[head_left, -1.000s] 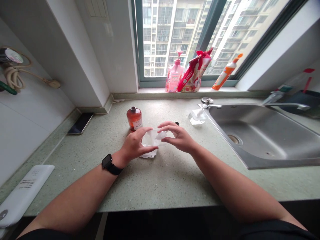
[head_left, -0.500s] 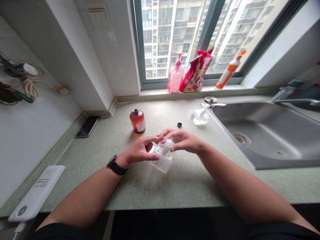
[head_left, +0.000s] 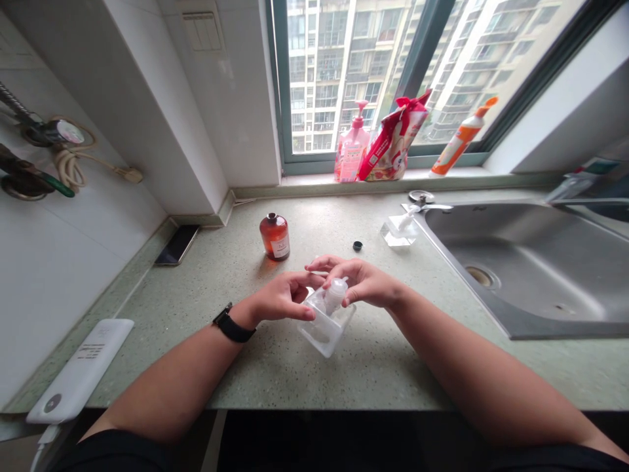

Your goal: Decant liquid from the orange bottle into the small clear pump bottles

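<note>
A clear, square-sided pump bottle [head_left: 324, 331] is tilted in front of me, its base toward the counter's front edge. My left hand [head_left: 285, 296] grips its body, thumb on the near side and fingers around the far side. The translucent white pump top [head_left: 337, 290] sits between the thumb and fingers of my right hand [head_left: 361, 282], which are closed on it. Beyond my hands stands an uncapped amber bottle [head_left: 274, 237] with a pale label. A small black cap [head_left: 357, 246] lies on the counter to its right.
Back right, a second clear pump bottle [head_left: 399, 233] stands beside the steel sink [head_left: 491, 262]. Left are a phone [head_left: 177, 245] and a white power bank [head_left: 81, 370] with a cable. The sill holds a pink pump bottle [head_left: 351, 151], a red bag [head_left: 396, 141] and an orange-white bottle [head_left: 459, 144].
The pump bottle has turned and tipped in my hands, showing more of its broad side. My right fingers have shifted around the pump top. The view has swung slightly left.
</note>
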`<state>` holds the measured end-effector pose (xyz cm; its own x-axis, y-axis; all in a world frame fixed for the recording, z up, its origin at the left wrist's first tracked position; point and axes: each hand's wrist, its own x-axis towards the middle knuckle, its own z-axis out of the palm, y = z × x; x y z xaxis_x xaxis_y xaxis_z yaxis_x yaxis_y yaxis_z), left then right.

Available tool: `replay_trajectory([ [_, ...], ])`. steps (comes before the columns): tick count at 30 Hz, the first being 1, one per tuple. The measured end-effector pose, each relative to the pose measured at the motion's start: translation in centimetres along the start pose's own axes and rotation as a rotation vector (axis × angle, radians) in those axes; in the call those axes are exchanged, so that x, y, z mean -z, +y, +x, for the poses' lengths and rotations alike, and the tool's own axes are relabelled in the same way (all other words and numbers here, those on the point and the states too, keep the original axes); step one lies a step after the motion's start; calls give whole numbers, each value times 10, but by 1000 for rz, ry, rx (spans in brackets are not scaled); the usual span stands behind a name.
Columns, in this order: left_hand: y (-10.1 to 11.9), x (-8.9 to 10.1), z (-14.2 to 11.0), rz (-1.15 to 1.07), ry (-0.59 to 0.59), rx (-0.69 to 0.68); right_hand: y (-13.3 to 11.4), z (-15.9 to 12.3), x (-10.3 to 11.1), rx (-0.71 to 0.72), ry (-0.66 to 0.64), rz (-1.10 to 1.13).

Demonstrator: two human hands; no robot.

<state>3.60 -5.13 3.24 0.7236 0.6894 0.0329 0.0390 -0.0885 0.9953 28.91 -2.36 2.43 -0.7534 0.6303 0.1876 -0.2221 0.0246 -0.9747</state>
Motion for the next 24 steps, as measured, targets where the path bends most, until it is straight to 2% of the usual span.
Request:
replay_trajectory([
  [3,-6,4,1,240,202,-43,0,0,5,-35,153,-56],
  [7,-11,4,1,609,456,-160,3,4,6,-12,344,-145],
  [11,-13,1,0,771,600,-227,6,6,4,23,384,-174],
  [15,-15,3,-1,821,656,-221,8,3,11,61,419,-186],
  [19,-17,6,-1,833,643,-218,8,1,15,89,467,-247],
  [24,-20,7,-1,824,614,-201,5,2,6,91,361,-403],
])
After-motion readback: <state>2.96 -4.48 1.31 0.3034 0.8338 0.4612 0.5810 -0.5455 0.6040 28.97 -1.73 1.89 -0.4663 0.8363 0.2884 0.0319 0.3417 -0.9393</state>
